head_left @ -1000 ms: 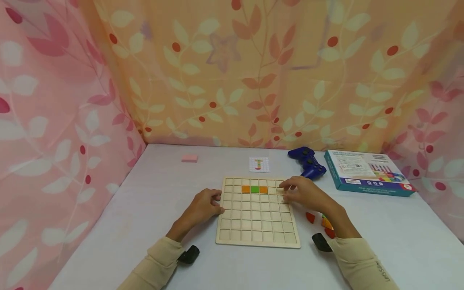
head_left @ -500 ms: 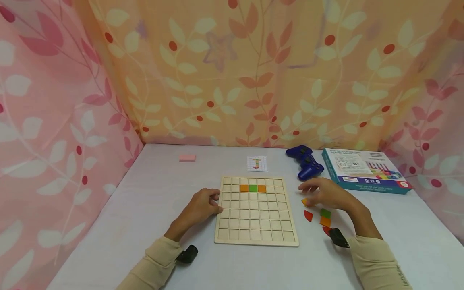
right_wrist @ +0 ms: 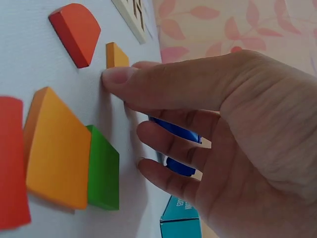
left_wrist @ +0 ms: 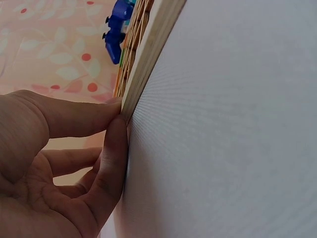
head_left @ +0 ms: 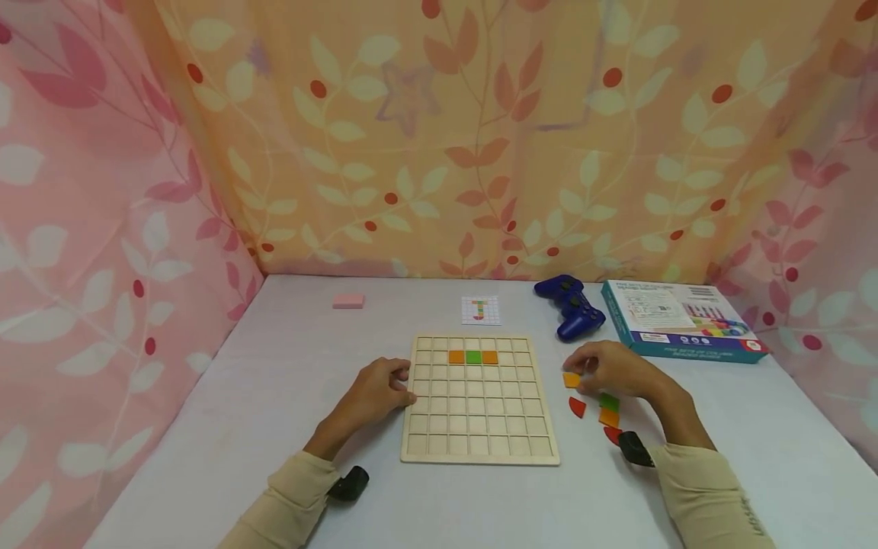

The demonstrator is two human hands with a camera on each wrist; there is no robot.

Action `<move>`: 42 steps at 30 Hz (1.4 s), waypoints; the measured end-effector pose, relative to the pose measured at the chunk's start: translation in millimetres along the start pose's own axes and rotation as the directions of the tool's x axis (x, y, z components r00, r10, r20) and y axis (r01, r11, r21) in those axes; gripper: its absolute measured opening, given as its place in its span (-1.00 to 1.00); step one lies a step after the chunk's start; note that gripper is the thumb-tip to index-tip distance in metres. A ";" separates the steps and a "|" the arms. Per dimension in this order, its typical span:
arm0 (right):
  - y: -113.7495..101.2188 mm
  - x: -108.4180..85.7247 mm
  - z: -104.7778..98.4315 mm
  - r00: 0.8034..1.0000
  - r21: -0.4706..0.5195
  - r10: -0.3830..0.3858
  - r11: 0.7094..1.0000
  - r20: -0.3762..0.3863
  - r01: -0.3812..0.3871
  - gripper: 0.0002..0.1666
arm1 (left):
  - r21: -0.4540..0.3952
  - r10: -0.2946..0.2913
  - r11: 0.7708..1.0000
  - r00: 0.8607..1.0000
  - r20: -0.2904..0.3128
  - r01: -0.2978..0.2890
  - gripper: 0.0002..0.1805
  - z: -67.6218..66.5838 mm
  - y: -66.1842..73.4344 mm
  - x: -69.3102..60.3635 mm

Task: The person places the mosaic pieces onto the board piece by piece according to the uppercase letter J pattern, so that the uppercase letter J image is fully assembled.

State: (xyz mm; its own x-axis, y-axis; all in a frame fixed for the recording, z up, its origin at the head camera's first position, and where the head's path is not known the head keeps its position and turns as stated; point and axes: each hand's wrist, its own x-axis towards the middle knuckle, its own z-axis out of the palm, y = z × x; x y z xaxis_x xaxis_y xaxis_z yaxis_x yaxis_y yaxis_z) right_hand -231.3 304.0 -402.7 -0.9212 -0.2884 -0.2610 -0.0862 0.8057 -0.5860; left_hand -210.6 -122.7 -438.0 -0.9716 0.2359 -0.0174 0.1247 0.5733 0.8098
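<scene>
The wooden grid board (head_left: 480, 450) lies flat, with an orange, a green and an orange square (head_left: 490, 357) side by side in its second row. My left hand (head_left: 370, 396) grips the board's left edge; in the left wrist view, thumb and finger meet at the board's rim (left_wrist: 148, 54). To the right of the board, my right hand (head_left: 617, 371) pinches a loose orange square (head_left: 571, 380) between thumb and index finger, low over the table. In the right wrist view, the thumb partly covers that orange piece (right_wrist: 116, 55), and the other fingers are loosely bent.
Near my right hand lie red quarter-round pieces (head_left: 577, 407), a green piece (head_left: 609, 402) and another orange square (head_left: 609, 417). Farther back are a pattern card (head_left: 481, 310), a pink block (head_left: 348, 301), a blue game controller (head_left: 579, 309) and a flat box (head_left: 679, 320).
My right hand has moved from the board's right edge to the loose pieces and taken hold of an orange square, which now shows more fully. My left hand stays at the board's left edge.
</scene>
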 end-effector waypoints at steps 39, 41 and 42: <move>-80.7 45.5 54.7 0.905 -0.172 -0.421 0.898 -0.063 0.406 -0.67 | -0.010 0.018 1.000 1.000 -0.017 -0.018 -0.34 2.7 -1.6 -0.2; -85.9 49.0 58.0 0.893 -0.170 -0.446 0.886 -0.056 0.432 -0.67 | -0.013 0.014 1.000 1.000 -0.017 -0.015 -0.34 2.8 -1.8 -0.4; -88.5 50.9 59.4 0.891 -0.171 -0.450 0.883 -0.053 0.436 -0.67 | -0.010 0.012 1.000 1.000 -0.018 -0.013 -0.34 3.0 -2.0 -0.4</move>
State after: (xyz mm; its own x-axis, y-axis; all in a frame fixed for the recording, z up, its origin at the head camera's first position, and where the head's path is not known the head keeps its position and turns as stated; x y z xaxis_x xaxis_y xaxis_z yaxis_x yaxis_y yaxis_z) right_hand -248.1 187.2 -409.8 -0.8022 -0.5927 0.0717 -0.5429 0.6742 -0.5007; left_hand -209.9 -121.6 -441.4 -0.9735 0.2286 0.0034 0.1349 0.5624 0.8158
